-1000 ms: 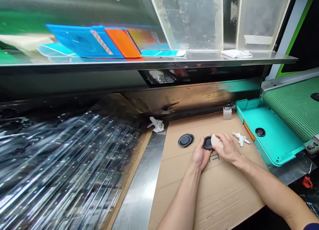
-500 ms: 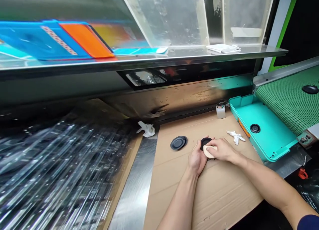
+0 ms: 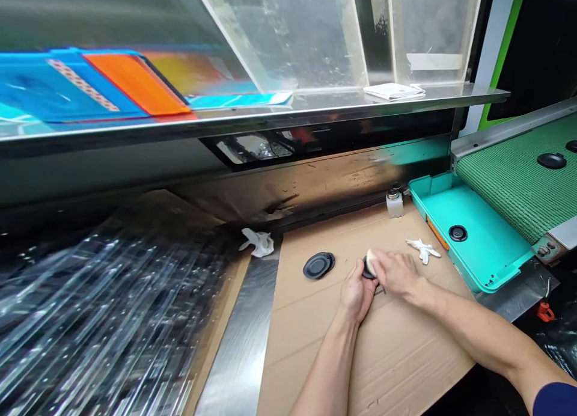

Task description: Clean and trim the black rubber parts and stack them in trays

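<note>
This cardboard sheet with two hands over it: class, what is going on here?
A person's left hand grips a round black disc while the right hand holds a pale beige sponge against it, above flattened brown cardboard. A second disc lies on the cardboard; a third disc sits in a turquoise plastic tray.

Left hand (image 3: 358, 293) cups black disc (image 3: 367, 273); right hand (image 3: 396, 273) presses beige sponge (image 3: 371, 261) against it, over cardboard (image 3: 396, 350).

disc (image 3: 368, 273): black | pad (image 3: 371, 260): beige, seemingly | tray (image 3: 451, 208): teal, orange edge strip | belt (image 3: 505, 187): green mesh | cardboard (image 3: 396, 356): brown | rag (image 3: 256, 242): white | card (image 3: 45, 85): blue, orange panel, blurred
</note>
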The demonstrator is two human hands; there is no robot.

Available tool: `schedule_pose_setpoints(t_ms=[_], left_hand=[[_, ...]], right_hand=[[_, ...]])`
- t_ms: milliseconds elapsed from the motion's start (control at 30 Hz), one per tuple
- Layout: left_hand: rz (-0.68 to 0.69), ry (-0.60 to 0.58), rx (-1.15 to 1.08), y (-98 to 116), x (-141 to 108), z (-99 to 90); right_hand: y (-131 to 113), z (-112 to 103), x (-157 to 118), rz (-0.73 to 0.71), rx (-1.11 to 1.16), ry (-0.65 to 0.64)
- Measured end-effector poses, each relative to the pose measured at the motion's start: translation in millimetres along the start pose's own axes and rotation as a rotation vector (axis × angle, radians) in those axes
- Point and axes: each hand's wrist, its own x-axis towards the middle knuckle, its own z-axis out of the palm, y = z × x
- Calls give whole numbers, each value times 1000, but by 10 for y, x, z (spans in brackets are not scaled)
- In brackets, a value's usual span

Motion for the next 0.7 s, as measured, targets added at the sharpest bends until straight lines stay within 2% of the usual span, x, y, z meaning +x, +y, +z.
schedule_pose_setpoints(t_ms=[67, 167, 267, 400, 533, 633, 700], left_hand=[[-2, -3, -4, -2, 2, 4], [12, 17, 5, 0, 3, 5], [2, 20, -8, 1, 6, -1], [24, 47, -6, -8, 31, -26], [-9, 23, -23, -16, 63, -70], [14, 39, -15, -14, 69, -77], [5, 34, -5, -10, 60, -65]], right_hand=[[-2, 16, -20, -10, 4, 4], [-10, 42, -31, 63, -13, 24], [-15, 49, -32, -22, 3, 10], [-22, 28, -42, 70, -30, 6], [-35, 23, -78, -35, -22, -22], [-28, 28, -81, 63, -34, -19], [-10, 35, -71, 26, -18, -26]])
